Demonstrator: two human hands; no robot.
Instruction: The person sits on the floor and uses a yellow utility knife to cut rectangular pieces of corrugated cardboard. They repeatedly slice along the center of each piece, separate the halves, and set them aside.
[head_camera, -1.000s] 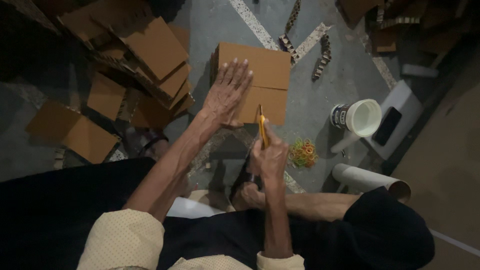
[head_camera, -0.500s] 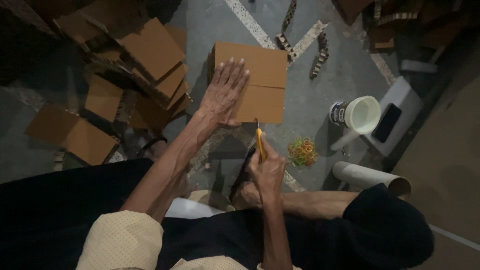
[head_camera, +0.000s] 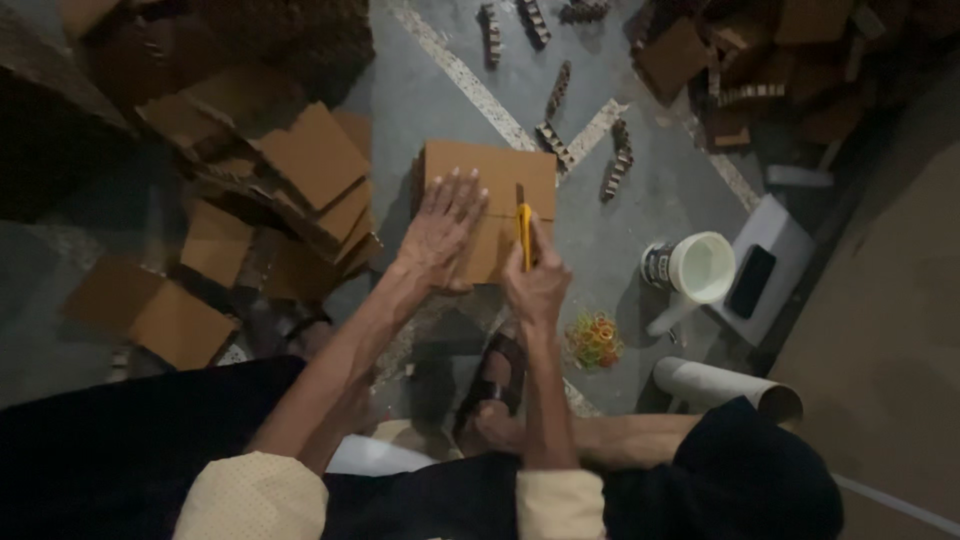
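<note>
View from above of a person seated low over a grey concrete floor (head_camera: 420, 100) in a dim room, with pale painted lines crossing it. A flat brown cardboard piece (head_camera: 487, 205) lies on the floor straight ahead. The left hand (head_camera: 440, 232) rests flat on it, fingers spread wide, pressing it down. The right hand (head_camera: 537, 283) has its fingers wrapped tight around a yellow utility knife (head_camera: 524, 233), whose tip meets the cardboard near its right side. To the left lies a loose pile of cardboard sheets (head_camera: 300, 190); notched cardboard strips (head_camera: 556, 140) are scattered at the top. To the right stand a white cup (head_camera: 702, 266), a dark phone (head_camera: 751, 281) on a pale slab, and a cardboard tube (head_camera: 725, 385). A small heap of coloured rubber bands (head_camera: 594, 340) sits near the right wrist. A sandalled foot (head_camera: 497, 385) shows below the hands.
</note>
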